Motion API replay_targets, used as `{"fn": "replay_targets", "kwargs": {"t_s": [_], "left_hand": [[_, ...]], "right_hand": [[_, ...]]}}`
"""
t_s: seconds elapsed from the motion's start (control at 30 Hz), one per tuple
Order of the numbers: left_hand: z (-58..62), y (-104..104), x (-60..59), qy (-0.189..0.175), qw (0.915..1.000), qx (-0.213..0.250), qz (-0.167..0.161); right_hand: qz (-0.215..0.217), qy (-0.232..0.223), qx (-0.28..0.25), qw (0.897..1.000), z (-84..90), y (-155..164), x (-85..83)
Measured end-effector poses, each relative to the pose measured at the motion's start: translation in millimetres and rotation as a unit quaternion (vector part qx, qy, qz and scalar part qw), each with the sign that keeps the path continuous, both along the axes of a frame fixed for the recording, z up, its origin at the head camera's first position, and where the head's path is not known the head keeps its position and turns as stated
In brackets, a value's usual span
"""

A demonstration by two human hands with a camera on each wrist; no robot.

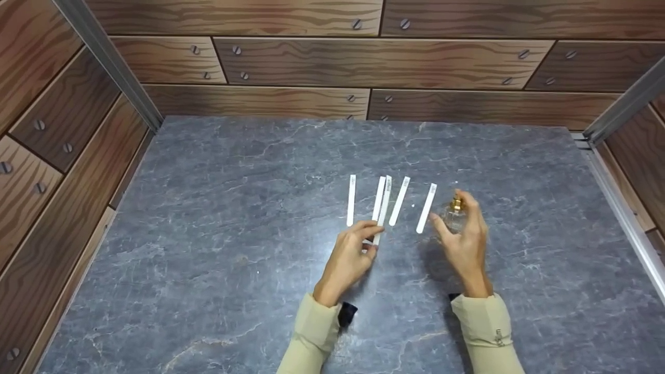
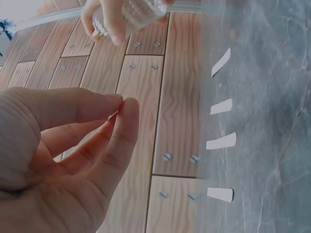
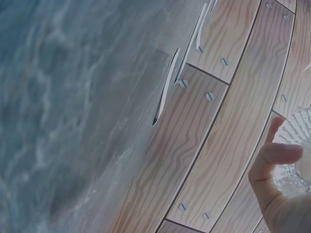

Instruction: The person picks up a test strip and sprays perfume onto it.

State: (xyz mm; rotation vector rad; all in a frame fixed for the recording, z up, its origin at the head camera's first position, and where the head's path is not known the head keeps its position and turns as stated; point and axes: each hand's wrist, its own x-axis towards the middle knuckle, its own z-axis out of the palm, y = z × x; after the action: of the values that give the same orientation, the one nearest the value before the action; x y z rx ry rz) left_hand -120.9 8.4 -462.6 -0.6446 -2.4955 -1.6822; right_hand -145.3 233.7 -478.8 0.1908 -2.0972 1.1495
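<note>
Left hand (image 1: pixel 349 255) pinches one thin white paper strip (image 1: pixel 382 209); right hand (image 1: pixel 464 240), at its 3 o'clock, grips small clear glass gold-capped bottle (image 1: pixel 454 213) above grey marble table (image 1: pixel 208 234).

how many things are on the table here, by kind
white paper strips: 5, one of them pinched by the left hand
clear glass bottle with gold cap: 1, held by the right hand
total: 6

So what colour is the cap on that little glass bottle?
Gold, on the clear glass bottle in the right hand; the head view shows it best.
</note>
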Motion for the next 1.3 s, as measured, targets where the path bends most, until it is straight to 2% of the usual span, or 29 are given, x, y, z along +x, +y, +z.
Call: {"fn": "replay_targets", "kwargs": {"t_s": [0.4,0.6,0.9,1.17,1.3], "left_hand": [[-1.3,-5.9,-11.7,-0.008,0.9998,-0.016,0.009],[-8.7,-3.8,-15.9,-0.016,0.9996,-0.019,0.01],[-17.2,-5.3,-24.6,-0.012,0.9986,-0.034,0.039],[-22.5,-5.9,-33.2,-0.029,0.9978,-0.04,0.044],[-23.6,-8.5,-39.5,-0.052,0.997,-0.03,0.049]], "right_hand": [[-0.013,-0.013,-0.01,1.0,4.5,-0.3,3.1],[-0.005,-0.004,-0.003,1.0,4.1,0.7,2.6],[0.004,-0.002,-0.004,1.0,2.8,0.2,1.4],[0.003,-0.013,-0.003,1.0,5.2,0.0,2.8],[0.003,-0.015,-0.008,1.0,4.8,0.0,2.8]]}}
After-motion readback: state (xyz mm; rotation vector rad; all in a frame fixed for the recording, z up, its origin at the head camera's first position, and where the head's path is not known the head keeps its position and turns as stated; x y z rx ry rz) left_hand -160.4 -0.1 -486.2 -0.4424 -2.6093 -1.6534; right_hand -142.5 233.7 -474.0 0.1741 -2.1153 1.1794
